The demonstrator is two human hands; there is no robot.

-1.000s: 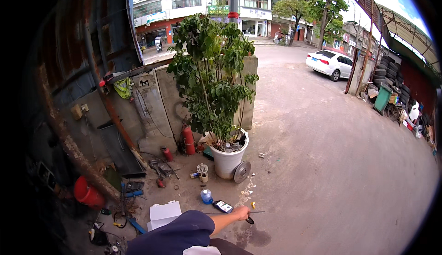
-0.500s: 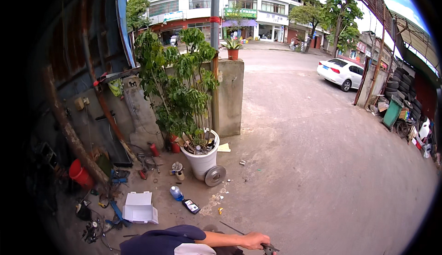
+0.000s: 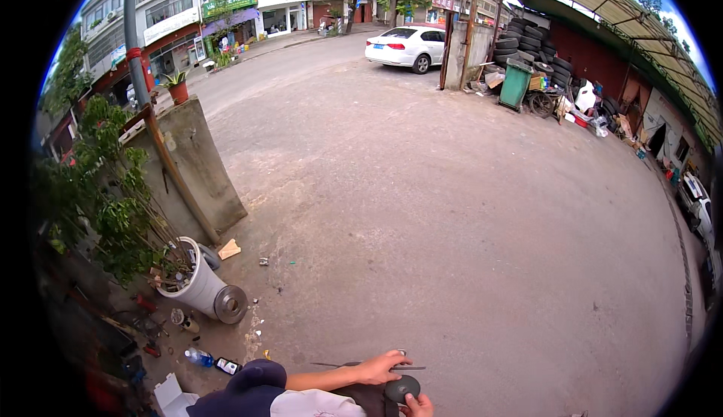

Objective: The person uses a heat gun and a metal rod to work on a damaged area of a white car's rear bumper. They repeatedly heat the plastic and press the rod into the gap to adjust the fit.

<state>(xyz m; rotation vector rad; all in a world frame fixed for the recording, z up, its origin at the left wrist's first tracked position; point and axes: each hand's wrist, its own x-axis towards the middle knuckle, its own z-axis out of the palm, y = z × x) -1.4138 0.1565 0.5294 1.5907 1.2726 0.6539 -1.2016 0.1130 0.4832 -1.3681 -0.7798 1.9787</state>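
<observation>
My left hand [image 3: 379, 368] reaches in from the lower left, its bare forearm coming out of a dark navy sleeve. Its fingers are closed around a thin dark rod [image 3: 325, 364], whose ends stick out on both sides of the hand. Just below those fingers is a dark, round, flat disc [image 3: 403, 389]. At the lower edge my right hand [image 3: 419, 406] grips the disc's rim, with a fingertip on its face. Some of its fingers are hidden. A small shiny piece [image 3: 403, 352] shows by the left fingertips; its kind cannot be made out.
A white planter [image 3: 197, 290] with a leafy shrub stands at left, a metal disc [image 3: 230, 304] leaning on it. Nearby lie a blue-liquid bottle [image 3: 199, 357], a black case [image 3: 227, 366] and a white box [image 3: 175, 397]. Farther off are a white car [image 3: 407, 47], green bin [image 3: 516, 84] and stacked tires [image 3: 531, 41].
The view has swung right, so the planter and wall now sit farther left. My right hand and the dark disc have come into view beside my left hand.
</observation>
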